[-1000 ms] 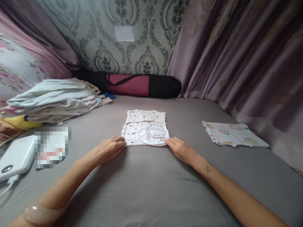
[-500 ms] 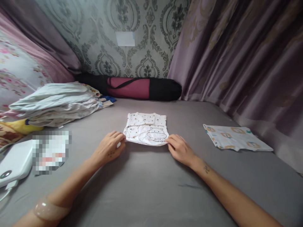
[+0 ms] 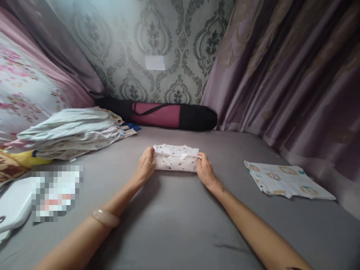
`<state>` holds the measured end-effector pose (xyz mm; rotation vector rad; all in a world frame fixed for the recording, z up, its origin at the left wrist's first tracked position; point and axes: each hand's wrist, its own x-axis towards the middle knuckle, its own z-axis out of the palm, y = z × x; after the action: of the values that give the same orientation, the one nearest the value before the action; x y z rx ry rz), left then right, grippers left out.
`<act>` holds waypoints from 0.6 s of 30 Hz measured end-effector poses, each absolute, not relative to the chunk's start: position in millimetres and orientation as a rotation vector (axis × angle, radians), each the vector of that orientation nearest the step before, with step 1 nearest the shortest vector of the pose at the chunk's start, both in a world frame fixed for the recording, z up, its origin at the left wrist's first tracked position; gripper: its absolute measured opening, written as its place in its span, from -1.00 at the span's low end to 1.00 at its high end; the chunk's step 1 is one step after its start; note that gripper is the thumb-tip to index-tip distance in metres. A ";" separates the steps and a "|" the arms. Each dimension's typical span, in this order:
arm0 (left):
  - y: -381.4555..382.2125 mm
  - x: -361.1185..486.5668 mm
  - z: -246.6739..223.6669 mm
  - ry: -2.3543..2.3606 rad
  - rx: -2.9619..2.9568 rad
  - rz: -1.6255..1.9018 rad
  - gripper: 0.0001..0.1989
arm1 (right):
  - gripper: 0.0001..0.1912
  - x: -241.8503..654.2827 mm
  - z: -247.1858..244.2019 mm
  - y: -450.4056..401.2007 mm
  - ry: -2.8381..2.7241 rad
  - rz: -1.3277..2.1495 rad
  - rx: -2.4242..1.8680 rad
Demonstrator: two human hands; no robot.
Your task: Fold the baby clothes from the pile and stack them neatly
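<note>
Since pixel blocks mask the packet [image 3: 57, 195], its print: unreadable.
Left hand [image 3: 146, 163]: at the cloth's nine o'clock, forearm slanting inward, fingers clamped on its end.
Right hand [image 3: 205, 168]: at three, gripping likewise.
White cloth [image 3: 176, 163]: just toward six from mid-view, folded narrow, small dark and tan prints.

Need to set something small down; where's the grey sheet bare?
The grey sheet is bare between the forearms, between the right hand and the folded cloth, and in a strip between the held garment and the red-and-black bag. Its left side is crowded: clothes pile, white device, pixelated item.
</note>
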<state>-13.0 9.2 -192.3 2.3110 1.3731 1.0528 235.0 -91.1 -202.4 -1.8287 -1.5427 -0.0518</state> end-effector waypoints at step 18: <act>65.7 14.2 -182.9 1.687 2.590 0.428 -0.71 | -0.71 246.8 -185.0 -34.8 -1.728 -0.134 -2.363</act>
<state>14.2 65.7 -182.9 2.5902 1.6872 0.4283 246.8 -34.8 -185.0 -2.3631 -1.7276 -0.1336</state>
